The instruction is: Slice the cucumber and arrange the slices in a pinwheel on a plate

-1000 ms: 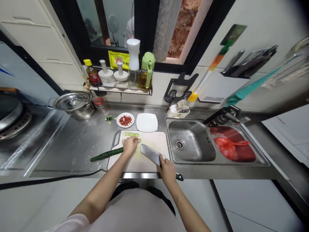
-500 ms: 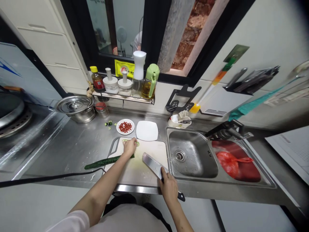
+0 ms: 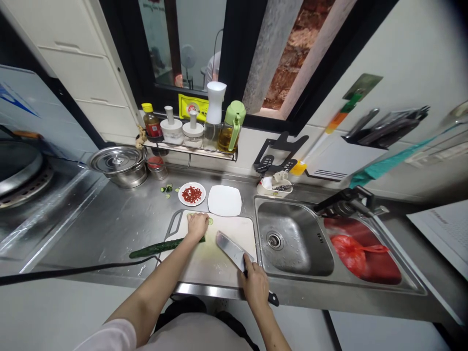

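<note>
Ideally, the left hand [image 3: 198, 225], its finger closure hidden, should evenly space the cucumber slices [image 3: 210, 221] just below frame centre while the right hand [image 3: 256, 285], wrapped round the knife [image 3: 230, 248], holds it clear.

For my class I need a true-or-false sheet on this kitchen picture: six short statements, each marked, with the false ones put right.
1. The right hand holds the knife. True.
2. The whole cucumber lies on the board. False: the cucumber's left end reaches past the board over the counter.
3. The left hand is at the slices near the board's far edge. True.
4. The round plate is right of the square plate. False: the round plate is on the left.
5. The red bag lies in the right-hand basin. True.
6. The pot has no lid on. False: the lid is on.
</note>
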Demonstrator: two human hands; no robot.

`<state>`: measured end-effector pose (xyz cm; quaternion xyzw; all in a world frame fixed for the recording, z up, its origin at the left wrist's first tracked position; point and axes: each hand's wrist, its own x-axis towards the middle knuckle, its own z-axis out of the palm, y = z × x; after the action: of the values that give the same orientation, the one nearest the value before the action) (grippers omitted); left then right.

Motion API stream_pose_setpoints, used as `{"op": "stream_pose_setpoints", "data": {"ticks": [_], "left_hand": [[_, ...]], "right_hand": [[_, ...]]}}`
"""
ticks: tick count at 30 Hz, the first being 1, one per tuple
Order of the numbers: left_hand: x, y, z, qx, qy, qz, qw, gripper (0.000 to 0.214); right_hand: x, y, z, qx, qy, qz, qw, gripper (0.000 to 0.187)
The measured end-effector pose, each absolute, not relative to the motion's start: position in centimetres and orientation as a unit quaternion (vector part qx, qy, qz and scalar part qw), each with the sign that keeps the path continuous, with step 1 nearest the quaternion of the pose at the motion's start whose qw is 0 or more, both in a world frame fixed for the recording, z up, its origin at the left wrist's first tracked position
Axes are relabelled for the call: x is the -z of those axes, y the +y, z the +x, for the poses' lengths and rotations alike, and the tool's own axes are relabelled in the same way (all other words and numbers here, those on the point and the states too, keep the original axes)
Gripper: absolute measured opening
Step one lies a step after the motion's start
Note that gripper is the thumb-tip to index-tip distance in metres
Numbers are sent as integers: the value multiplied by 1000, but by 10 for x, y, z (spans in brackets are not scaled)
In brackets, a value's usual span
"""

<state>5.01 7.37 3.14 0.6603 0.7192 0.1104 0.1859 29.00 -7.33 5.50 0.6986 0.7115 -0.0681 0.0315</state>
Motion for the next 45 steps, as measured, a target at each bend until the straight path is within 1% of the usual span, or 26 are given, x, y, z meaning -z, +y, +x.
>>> {"op": "stream_pose_setpoints", "data": {"ticks": [3, 6, 10, 13, 17, 20, 29, 37, 41, 45], "left_hand": [[-37, 70, 49, -131, 726, 647, 192, 20], [-44, 59, 43, -182, 727, 625, 219, 21], [-50, 27, 28, -223, 712, 627, 225, 23], [-51, -1, 10, -197, 716, 635, 214, 27], [-54, -26, -15, -126, 715, 651, 223, 48], [-57, -31, -28, -73, 708, 663, 233, 54], [-55, -33, -33, -46, 704, 674, 219, 43], [-54, -34, -35, -77, 722, 651, 222, 40], [-52, -26, -47, -128, 765, 595, 210, 41], [-50, -9, -68, -154, 842, 479, 196, 43]], "right_hand": [[-53, -73, 289, 66, 711, 700, 23, 49], [-49, -73, 289, 66, 712, 699, 9, 48], [-43, -70, 288, 64, 712, 698, -33, 46], [-40, -65, 284, 73, 703, 705, -57, 46], [-41, -59, 277, 109, 681, 722, -52, 49], [-44, -56, 274, 121, 681, 720, -53, 51], [-46, -57, 269, 154, 669, 726, -43, 54], [-45, -60, 269, 156, 667, 728, -39, 53], [-46, -59, 272, 146, 670, 727, -42, 53], [-49, -60, 272, 149, 670, 726, -36, 54]]}}
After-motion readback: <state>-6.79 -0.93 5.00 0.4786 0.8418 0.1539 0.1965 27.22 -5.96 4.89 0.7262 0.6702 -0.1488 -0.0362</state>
